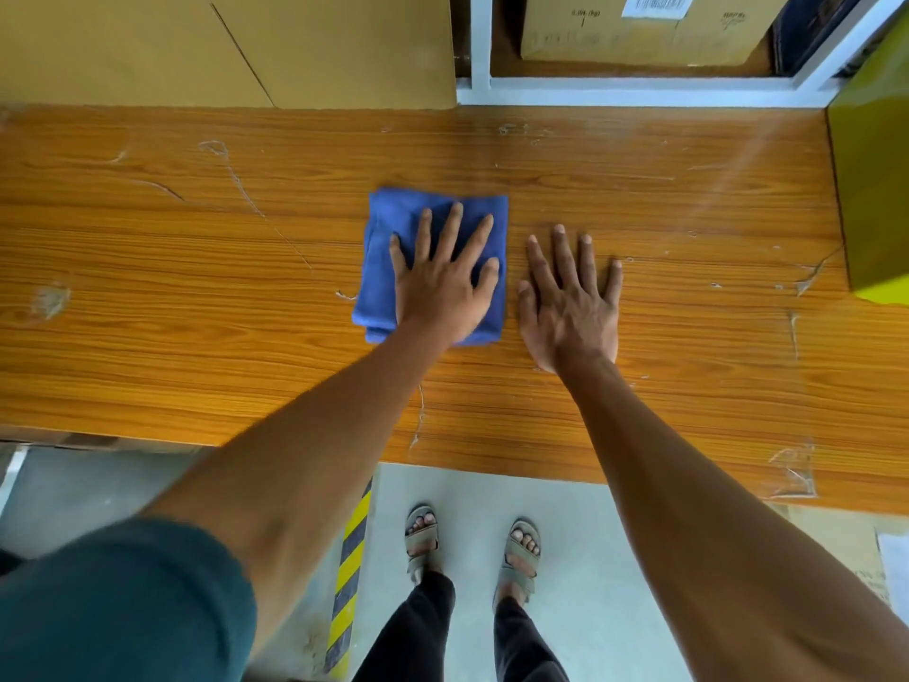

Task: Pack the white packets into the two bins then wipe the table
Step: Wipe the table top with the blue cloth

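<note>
A folded blue cloth (388,228) lies on the wooden table (196,297) near its middle. My left hand (442,278) presses flat on the cloth with fingers spread and straight. My right hand (570,302) rests flat on the bare wood just to the right of the cloth, fingers straight. A yellow-green bin (875,189) stands at the table's right edge, only partly in view. No white packets are visible.
Large cardboard boxes (221,46) stand against the table's far edge at the left. A white metal rack (639,88) holding another carton (639,36) is behind at the right. Tape scraps and scuffs mark the wood. A yellow-black floor stripe (351,573) runs by my feet.
</note>
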Motion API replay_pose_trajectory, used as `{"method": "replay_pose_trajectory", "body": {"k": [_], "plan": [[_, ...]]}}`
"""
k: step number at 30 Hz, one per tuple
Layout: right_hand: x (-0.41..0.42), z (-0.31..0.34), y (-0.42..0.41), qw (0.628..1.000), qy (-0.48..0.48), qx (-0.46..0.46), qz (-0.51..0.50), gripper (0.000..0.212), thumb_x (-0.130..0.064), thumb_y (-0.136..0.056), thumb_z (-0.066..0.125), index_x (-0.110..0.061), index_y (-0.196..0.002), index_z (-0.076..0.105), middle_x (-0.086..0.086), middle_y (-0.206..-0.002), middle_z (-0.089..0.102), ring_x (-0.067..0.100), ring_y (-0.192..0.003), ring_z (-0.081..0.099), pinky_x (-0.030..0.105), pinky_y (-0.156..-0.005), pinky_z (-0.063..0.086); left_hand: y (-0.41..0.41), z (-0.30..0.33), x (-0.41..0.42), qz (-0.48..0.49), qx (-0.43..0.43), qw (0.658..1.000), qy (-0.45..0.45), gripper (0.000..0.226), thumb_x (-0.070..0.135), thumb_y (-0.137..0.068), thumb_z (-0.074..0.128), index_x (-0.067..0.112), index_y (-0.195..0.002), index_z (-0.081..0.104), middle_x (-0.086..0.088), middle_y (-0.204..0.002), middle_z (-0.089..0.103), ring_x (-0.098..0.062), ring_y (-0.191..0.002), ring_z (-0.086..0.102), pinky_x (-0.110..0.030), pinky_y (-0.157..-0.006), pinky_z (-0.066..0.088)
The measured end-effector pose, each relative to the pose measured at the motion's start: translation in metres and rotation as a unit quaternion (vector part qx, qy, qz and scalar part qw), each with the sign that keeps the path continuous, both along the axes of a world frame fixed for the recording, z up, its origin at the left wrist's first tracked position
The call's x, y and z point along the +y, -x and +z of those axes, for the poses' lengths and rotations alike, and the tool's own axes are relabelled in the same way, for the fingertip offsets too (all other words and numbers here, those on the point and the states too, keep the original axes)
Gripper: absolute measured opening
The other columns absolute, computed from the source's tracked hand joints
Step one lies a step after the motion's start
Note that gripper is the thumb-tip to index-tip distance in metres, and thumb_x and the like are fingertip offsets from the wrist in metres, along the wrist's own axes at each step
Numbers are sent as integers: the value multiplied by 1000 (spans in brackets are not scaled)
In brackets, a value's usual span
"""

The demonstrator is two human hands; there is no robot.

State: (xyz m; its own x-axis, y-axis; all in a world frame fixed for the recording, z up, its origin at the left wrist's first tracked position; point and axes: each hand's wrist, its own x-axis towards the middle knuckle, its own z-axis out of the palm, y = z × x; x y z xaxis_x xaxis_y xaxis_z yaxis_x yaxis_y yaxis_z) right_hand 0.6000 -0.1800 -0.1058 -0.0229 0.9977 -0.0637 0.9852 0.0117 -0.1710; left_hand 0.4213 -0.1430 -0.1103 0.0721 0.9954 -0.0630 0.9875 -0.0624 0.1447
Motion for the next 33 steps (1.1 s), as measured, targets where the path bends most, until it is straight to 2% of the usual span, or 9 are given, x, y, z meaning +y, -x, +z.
{"method": "replay_pose_trajectory", "body": {"k": [3,5,9,12,15,20,23,28,33], "plan": [[0,2,-1,1000,2,0,-1,63,-55,-109,5,-36,-168,0,-4,-177,-7,25,-163,-10,62,-128,0,5,-2,-77,-2,3,1000,-15,62,62,-107,26,46,-166,18,7,-178,10,-30,-164,6,-72,-123,10],[1,2,0,1000,2,3,-4,63,-55,-109,5,-35,-168,0,-4,-177,-7,26,-163,-10,63,-128,1,8,-1,-93,3,4,1000,-4,63,63,-107,26,47,-166,17,8,-178,8,-29,-164,4,-73,-123,9],[1,-2,2,1000,-5,-2,-4,62,-54,-110,7,-35,-169,2,-3,-177,-5,26,-163,-8,63,-128,2,2,-3,-26,11,1,1000,-15,62,66,-105,25,50,-165,19,8,-177,12,-31,-163,6,-75,-121,9],[2,-4,1,1000,-10,4,-7,62,-53,-110,10,-35,-169,5,-4,-177,-3,26,-163,-7,63,-128,2,-7,2,43,28,-13,999,18,64,68,-104,17,52,-165,11,9,-178,3,-31,-163,-1,-76,-121,2],[3,-5,0,1000,-13,5,-9,61,-53,-110,10,-36,-169,5,-4,-177,-3,25,-163,-7,62,-128,2,-11,4,66,23,-3,999,33,64,67,-104,13,50,-166,7,8,-178,-1,-31,-163,-4,-75,-121,0],[1,-1,0,1000,-8,5,-6,61,-53,-110,9,-35,-169,4,-4,-177,-4,26,-163,-7,62,-128,2,2,-5,-34,-13,11,999,-34,61,64,-107,25,46,-166,21,6,-177,12,-31,-163,7,-72,-123,10],[2,1,0,1000,-6,6,-7,61,-52,-110,9,-35,-169,4,-3,-177,-4,27,-163,-7,63,-128,2,5,-5,-77,-13,9,999,-28,61,63,-108,28,47,-166,20,8,-178,9,-30,-164,5,-72,-123,9],[2,-4,1,1000,-10,8,-8,61,-52,-110,11,-35,-169,6,-4,-177,-2,27,-163,-6,63,-128,2,2,-5,-5,-22,3,999,-33,62,67,-105,25,50,-165,20,8,-177,13,-32,-163,9,-75,-121,11],[3,-4,0,1000,-12,3,-8,61,-53,-110,10,-34,-169,6,-4,-177,-3,26,-163,-6,63,-128,2,-5,0,54,-1,5,1000,10,64,67,-104,16,51,-165,11,9,-178,5,-31,-163,3,-76,-120,7]]}}
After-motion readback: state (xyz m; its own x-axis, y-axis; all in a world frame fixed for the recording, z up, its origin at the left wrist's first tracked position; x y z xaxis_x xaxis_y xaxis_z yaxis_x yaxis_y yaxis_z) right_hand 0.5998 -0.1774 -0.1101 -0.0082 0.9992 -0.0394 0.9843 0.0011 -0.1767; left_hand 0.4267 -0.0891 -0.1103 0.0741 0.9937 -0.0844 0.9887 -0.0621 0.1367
